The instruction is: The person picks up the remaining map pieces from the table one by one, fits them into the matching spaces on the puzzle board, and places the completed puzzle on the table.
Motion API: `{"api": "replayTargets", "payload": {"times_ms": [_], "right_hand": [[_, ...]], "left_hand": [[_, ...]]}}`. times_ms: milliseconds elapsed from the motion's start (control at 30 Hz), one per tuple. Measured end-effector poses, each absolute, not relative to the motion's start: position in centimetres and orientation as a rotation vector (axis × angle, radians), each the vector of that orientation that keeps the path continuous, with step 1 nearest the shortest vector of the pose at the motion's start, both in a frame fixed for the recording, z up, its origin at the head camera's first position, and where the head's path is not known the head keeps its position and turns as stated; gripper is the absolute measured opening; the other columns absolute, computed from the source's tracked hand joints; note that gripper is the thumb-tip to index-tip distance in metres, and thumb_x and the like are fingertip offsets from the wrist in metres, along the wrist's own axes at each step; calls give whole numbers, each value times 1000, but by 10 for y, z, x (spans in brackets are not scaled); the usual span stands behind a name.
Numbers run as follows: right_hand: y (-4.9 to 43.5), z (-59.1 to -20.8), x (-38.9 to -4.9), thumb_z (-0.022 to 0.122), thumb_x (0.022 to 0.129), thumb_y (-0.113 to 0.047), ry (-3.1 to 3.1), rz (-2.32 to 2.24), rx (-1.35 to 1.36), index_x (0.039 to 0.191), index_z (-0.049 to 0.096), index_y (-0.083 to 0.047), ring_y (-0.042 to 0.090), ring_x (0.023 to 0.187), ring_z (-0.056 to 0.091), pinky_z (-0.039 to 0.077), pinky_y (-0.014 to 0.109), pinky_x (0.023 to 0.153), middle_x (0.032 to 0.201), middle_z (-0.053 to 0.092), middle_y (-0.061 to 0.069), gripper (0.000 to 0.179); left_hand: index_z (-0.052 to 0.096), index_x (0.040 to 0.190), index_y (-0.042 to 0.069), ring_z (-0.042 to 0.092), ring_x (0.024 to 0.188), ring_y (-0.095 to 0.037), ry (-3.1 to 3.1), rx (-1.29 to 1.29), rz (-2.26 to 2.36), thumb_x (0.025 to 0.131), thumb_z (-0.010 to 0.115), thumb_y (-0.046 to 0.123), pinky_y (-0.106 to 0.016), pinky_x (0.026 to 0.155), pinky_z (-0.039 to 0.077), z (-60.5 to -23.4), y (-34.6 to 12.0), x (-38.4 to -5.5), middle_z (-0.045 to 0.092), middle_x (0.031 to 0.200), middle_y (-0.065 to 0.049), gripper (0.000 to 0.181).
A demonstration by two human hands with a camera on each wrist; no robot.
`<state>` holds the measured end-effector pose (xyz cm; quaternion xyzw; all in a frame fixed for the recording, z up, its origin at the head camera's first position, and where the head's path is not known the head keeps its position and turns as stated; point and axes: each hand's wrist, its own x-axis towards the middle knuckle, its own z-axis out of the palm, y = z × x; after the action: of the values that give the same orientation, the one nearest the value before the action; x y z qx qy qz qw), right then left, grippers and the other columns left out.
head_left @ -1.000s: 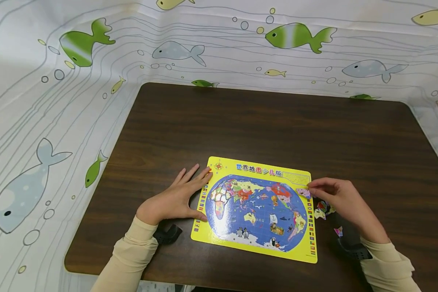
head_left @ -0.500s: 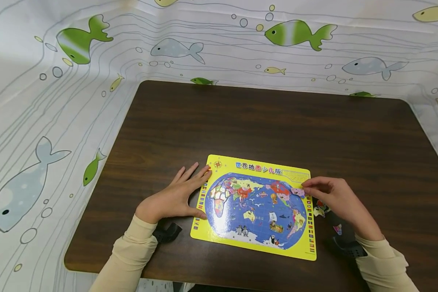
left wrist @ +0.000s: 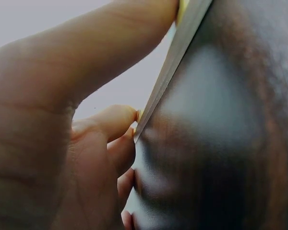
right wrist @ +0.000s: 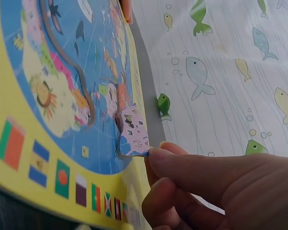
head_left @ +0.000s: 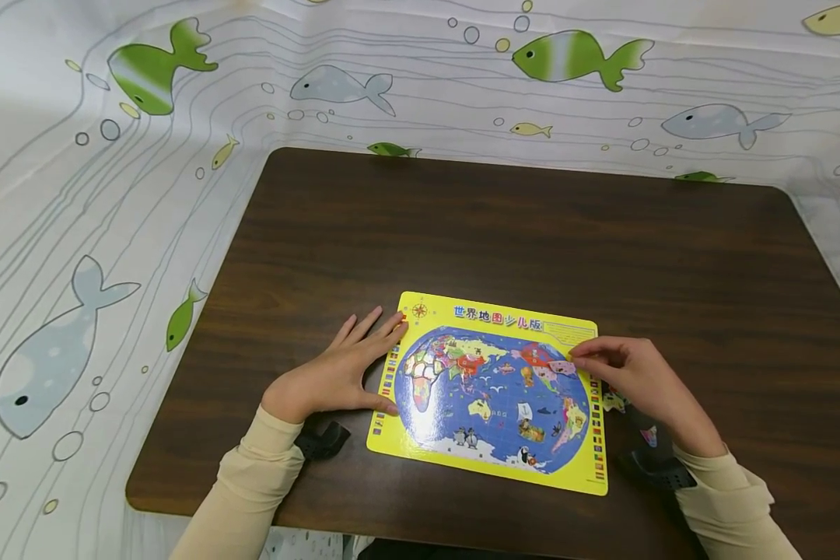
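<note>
A yellow-bordered world map puzzle board (head_left: 490, 470) lies flat on the dark wooden table. My left hand (head_left: 343, 373) spreads along the board's left side, thumb and index fingertip resting on its yellow border. In the left wrist view the thumb (left wrist: 110, 43) lies on top at the board's edge. My right hand (head_left: 630, 373) pinches a small pink puzzle piece (right wrist: 133, 129) between thumb and index finger. The piece is over the upper right of the map, close to the red North America area (head_left: 534, 355). A raised South America piece (right wrist: 57, 81) sits on the board nearer the wrist.
Loose puzzle pieces (head_left: 612, 400) lie just right of the board, partly hidden by my right hand. Another small piece (head_left: 649, 437) is close to the right wrist strap (head_left: 661, 471). The brown table (head_left: 462, 225) meets a fish-print sheet (head_left: 448, 93) at the back and left.
My right hand has moved left, carrying the pink puzzle piece from the board's right border in over the map. My left hand has stayed at the left edge.
</note>
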<state>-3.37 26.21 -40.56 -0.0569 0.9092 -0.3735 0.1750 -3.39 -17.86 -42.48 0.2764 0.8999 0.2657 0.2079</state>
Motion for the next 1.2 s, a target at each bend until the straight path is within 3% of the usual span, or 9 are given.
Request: {"api": "replayTargets", "payload": {"times_ms": [767, 1200], "right_hand": [[242, -402, -42, 76, 96, -20, 2564, -1018, -176, 119, 77, -3, 17, 74, 66, 56, 22, 61, 103, 76, 14, 28], [235, -407, -34, 75, 96, -13, 2549, -997, -217, 111, 79, -8, 18, 74, 62, 53, 22, 60, 99, 73, 9, 16]], "left_hand": [[17, 168, 16, -4, 165, -35, 2523, 786, 720, 78, 86, 57, -63, 130, -5, -421, -177, -43, 7, 178, -2, 121], [18, 168, 17, -3, 165, -36, 2503, 749, 743, 76, 87, 57, -63, 130, -5, -426, -177, -34, 8, 178, -2, 122]]}}
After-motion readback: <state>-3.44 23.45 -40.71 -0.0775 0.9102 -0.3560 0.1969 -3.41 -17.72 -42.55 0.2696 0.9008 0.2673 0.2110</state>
